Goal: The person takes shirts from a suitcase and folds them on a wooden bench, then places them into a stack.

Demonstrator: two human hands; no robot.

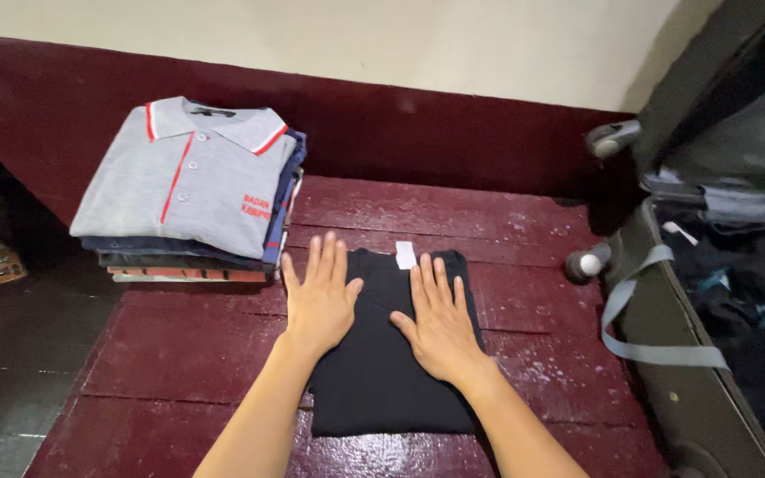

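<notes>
Both palms flat, fingers spread: left hand and right hand pressing the folded black shirt on the dark red desk, just right of the clothes stack. Uneven pressure could well skew the fold.

Suitcase runs off the right edge; both forearms leave the bottom; lower shirts in the stack show only edges.

A home: folded shirts stacked beside an open suitcase.
</notes>
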